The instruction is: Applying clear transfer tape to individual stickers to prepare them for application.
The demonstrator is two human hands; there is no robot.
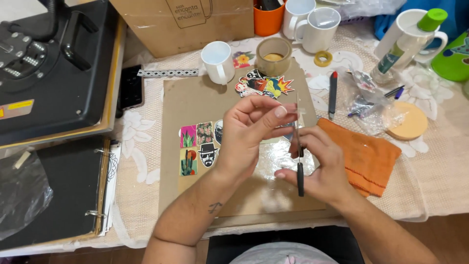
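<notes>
A black heat press [53,68] stands at the far left of the surface [439,186]. A brown cardboard sheet [195,102] lies in the middle, bearing 4 square stickers [197,148]. An orange cloth [366,156] lies just beside it. Above the sheet, the left hand [249,134] pinches a small clear tape strip [299,111]. The right hand [320,168] grips black-handled scissors [300,168], blades upright at the strip.

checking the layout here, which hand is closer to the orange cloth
Right. The right hand, holding scissors, sits at the orange cloth, by its left edge and seemingly overlapping it. The left hand, pinching a small clear strip, is further left over the cardboard sheet.
</notes>
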